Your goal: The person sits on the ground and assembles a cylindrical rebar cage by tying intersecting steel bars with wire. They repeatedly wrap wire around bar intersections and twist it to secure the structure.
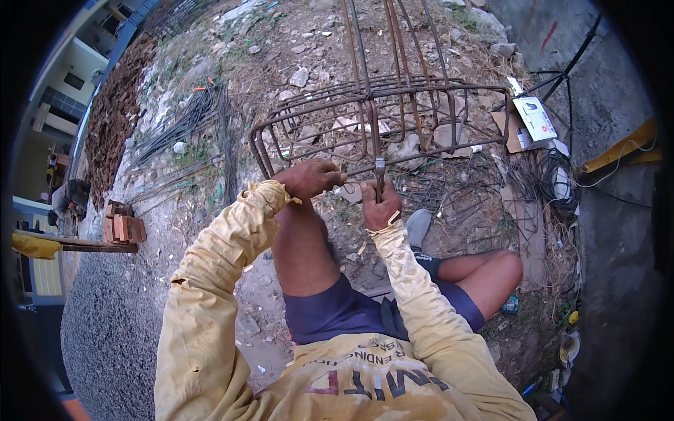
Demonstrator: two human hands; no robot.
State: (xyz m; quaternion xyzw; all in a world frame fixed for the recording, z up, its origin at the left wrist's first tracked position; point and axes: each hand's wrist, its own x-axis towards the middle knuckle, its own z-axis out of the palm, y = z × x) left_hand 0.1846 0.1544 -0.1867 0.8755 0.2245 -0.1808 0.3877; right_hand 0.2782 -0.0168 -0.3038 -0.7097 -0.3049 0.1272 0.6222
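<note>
In front of me stands a rusty rebar cage (pixel 437 85), with square stirrups tied around long bars that run away from me. My right hand (pixel 382 207) is closed around the handles of pincers (pixel 380 175), whose pale metal head points up at the near lower bar of the cage. My left hand (pixel 309 178), left of the pincers, has its fingers pinched together on a thin tie wire (pixel 349 186). The wire's far end is hard to make out. Both hands are just below the cage's near end.
Loose rods and wires (pixel 186 123) lie on stony ground to the left. Bricks (pixel 123 223) and a gravel heap (pixel 105 330) are farther left, where another person (pixel 70 198) bends down. Cardboard (pixel 516 130) and a black cable coil (pixel 558 179) lie by the right wall (pixel 618 231).
</note>
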